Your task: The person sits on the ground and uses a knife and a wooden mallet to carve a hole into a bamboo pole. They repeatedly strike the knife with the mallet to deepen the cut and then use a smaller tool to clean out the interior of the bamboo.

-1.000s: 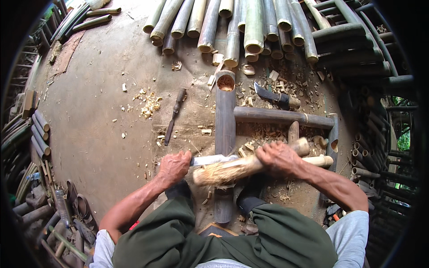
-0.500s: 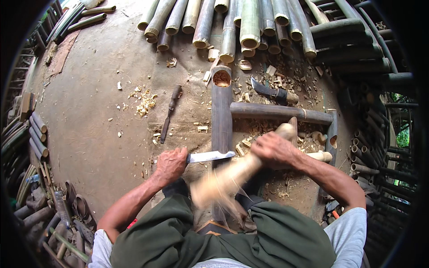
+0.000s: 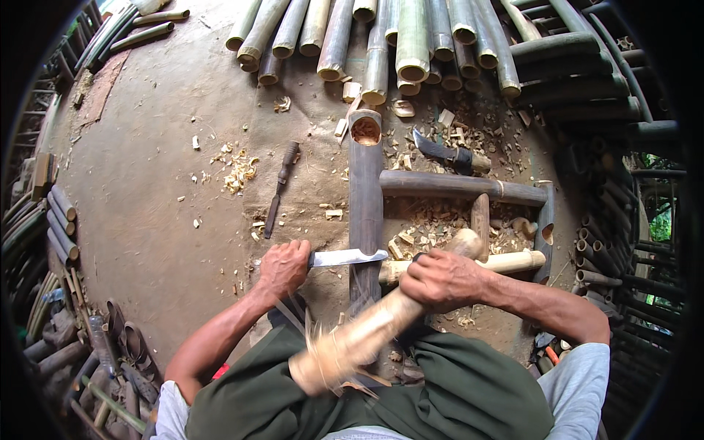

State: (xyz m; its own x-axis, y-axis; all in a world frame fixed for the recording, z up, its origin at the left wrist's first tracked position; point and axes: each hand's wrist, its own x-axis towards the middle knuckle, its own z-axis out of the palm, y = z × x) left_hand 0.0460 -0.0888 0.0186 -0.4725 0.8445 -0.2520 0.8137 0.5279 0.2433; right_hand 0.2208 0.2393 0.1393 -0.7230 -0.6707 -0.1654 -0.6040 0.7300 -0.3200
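Observation:
My left hand (image 3: 284,270) is closed round the handle of a knife (image 3: 345,257). Its bright blade lies across a dark bamboo post (image 3: 365,191), near where a pale crosspiece meets it. A pale wooden mallet (image 3: 359,334) is gripped in my right hand (image 3: 444,280). The mallet slants down to the left over my lap, its thick lower end blurred by motion and apart from the knife. Thin fibre strips show blurred beside it. The post belongs to a bamboo frame with a dark crosspiece (image 3: 462,186) and a pale crosspiece (image 3: 517,262).
A dark chisel-like tool (image 3: 281,187) lies left of the post. Beyond the dark crosspiece rests a curved blade with a wooden handle (image 3: 451,152). Wood chips (image 3: 240,171) litter the ground. Bamboo poles (image 3: 414,55) lie across the far side, with more stacked left and right.
My right hand has come down slightly, and the mallet has swung lower toward my lap. The knife stays across the post in my left hand.

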